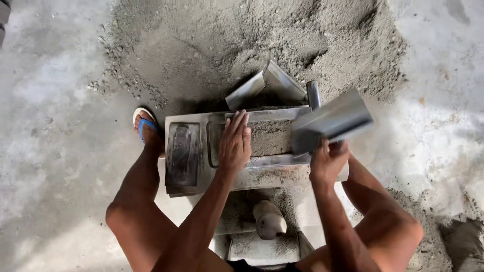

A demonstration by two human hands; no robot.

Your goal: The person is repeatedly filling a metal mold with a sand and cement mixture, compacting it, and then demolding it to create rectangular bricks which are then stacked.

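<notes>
1. The left hand (235, 142) is laid flat and open, fingers stretched, on the grey sandy mix packed in the metal mould (262, 151).
2. The right hand (327, 160) is closed around the lower edge of a grey metal scoop (330, 121), which is held tilted over the right end of the mould.
3. The mould is seen on the concrete floor (55, 151), at the near edge of a large sand pile (242, 45), between the person's knees.
4. A dark, unfilled cavity (182, 153) is shown at the mould's left end.
5. Angled metal plates (267, 85) are propped behind the mould.
6. A foot in a blue-strapped sandal (146, 128) is placed just beside the mould's left end.
</notes>
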